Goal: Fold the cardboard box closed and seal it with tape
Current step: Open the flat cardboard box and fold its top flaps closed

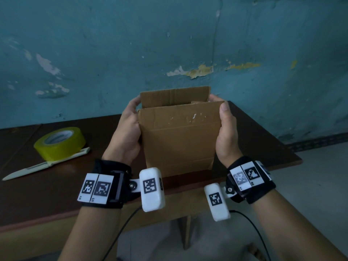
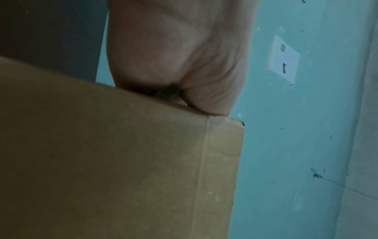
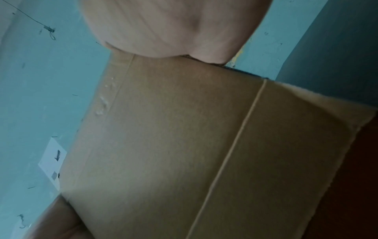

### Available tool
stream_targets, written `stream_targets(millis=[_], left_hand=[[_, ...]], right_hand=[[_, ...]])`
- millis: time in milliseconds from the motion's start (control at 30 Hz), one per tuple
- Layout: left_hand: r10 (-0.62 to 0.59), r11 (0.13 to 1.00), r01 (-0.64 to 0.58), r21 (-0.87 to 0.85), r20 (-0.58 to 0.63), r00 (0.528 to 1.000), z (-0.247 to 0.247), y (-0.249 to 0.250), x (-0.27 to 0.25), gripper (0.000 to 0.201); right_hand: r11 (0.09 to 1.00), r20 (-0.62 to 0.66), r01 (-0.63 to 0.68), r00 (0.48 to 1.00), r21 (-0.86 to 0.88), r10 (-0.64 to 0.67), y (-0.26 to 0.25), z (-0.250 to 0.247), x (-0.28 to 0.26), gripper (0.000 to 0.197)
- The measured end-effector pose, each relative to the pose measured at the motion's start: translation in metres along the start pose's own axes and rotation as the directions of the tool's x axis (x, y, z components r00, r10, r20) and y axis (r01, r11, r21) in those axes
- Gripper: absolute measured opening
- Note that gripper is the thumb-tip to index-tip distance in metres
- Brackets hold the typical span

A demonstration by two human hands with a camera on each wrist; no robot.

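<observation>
A brown cardboard box (image 1: 178, 136) stands upright above the dark table, its top flaps raised and its inside showing at the top. My left hand (image 1: 128, 129) grips its left edge, fingers curled round the far side. On the right edge, my right hand (image 1: 227, 129) holds it with the thumb on the front face. In the left wrist view the palm (image 2: 180, 53) presses on the box (image 2: 122, 161). In the right wrist view the palm (image 3: 169, 27) sits on the box (image 3: 184, 137). A yellow tape roll (image 1: 60, 143) lies on the table to the left.
A cream utility knife (image 1: 47, 163) lies in front of the tape roll. The dark wooden table (image 1: 47, 194) ends at a front edge near my wrists and a right corner (image 1: 299, 162). A peeling teal wall (image 1: 169, 44) stands close behind.
</observation>
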State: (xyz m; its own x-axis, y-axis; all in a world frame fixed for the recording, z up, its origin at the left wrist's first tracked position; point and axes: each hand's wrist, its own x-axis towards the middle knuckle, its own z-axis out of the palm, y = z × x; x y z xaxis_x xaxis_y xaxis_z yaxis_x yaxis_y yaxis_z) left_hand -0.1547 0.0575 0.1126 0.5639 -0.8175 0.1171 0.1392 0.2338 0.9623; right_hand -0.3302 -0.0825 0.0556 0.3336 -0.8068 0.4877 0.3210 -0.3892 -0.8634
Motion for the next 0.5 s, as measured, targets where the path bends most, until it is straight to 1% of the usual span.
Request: stream_targets(millis=[100, 167, 200, 233, 267, 300, 333, 367, 433, 467, 500], left_hand=[[0.001, 0.999, -0.001, 0.054, 0.002, 1.0, -0.002, -0.006, 0.001, 0.035], [-0.003, 0.998, 0.004, 0.064, -0.009, 1.0, 0.0, -0.009, 0.0, 0.032], [-0.013, 0.999, 0.014, 0.052, -0.006, 1.0, 0.002, -0.009, -0.001, 0.034], [-0.023, 0.999, 0.023, 0.024, 0.007, 1.0, 0.004, -0.008, -0.003, 0.04], [-0.016, 1.0, 0.017, -0.024, 0.019, 1.0, 0.006, -0.007, -0.006, 0.05], [0.018, 0.996, -0.016, -0.086, 0.019, 1.0, 0.009, -0.007, -0.008, 0.06], [0.072, 0.986, -0.07, -0.151, 0.007, 0.997, 0.01, -0.007, -0.01, 0.065], [0.129, 0.974, -0.128, -0.186, -0.007, 0.992, 0.01, -0.006, -0.011, 0.065], [0.214, 0.965, -0.214, -0.152, -0.013, 0.977, 0.01, -0.007, -0.011, 0.059], [0.233, 0.964, -0.233, -0.129, -0.008, 0.972, 0.009, -0.008, -0.01, 0.058], [0.236, 0.964, -0.234, -0.128, -0.005, 0.972, 0.008, -0.008, -0.008, 0.059]], right_hand=[[1.0, 0.005, 0.001, 1.0, -0.003, -0.001, 0.002, 0.0, 0.001, 0.091], [1.0, 0.008, 0.003, 1.0, -0.004, -0.003, 0.003, -0.001, 0.001, 0.091], [1.0, 0.007, 0.002, 1.0, -0.006, -0.002, 0.003, -0.001, 0.001, 0.091], [1.0, 0.005, 0.0, 1.0, -0.008, 0.0, 0.002, -0.002, 0.001, 0.091], [1.0, 0.006, 0.0, 1.0, -0.007, 0.0, 0.001, -0.002, 0.001, 0.091], [1.0, 0.008, 0.0, 1.0, -0.007, 0.0, 0.001, -0.002, 0.0, 0.091], [1.0, 0.011, -0.002, 1.0, -0.008, 0.002, 0.0, -0.001, 0.0, 0.09], [1.0, 0.009, -0.006, 1.0, -0.012, 0.006, 0.0, -0.001, 0.0, 0.089], [1.0, 0.006, -0.012, 1.0, -0.025, 0.012, -0.002, -0.001, -0.001, 0.085], [0.999, 0.006, -0.006, 1.0, -0.037, 0.007, -0.002, 0.0, -0.001, 0.079], [0.999, 0.009, 0.013, 1.0, -0.052, -0.013, -0.004, 0.0, -0.001, 0.068]])
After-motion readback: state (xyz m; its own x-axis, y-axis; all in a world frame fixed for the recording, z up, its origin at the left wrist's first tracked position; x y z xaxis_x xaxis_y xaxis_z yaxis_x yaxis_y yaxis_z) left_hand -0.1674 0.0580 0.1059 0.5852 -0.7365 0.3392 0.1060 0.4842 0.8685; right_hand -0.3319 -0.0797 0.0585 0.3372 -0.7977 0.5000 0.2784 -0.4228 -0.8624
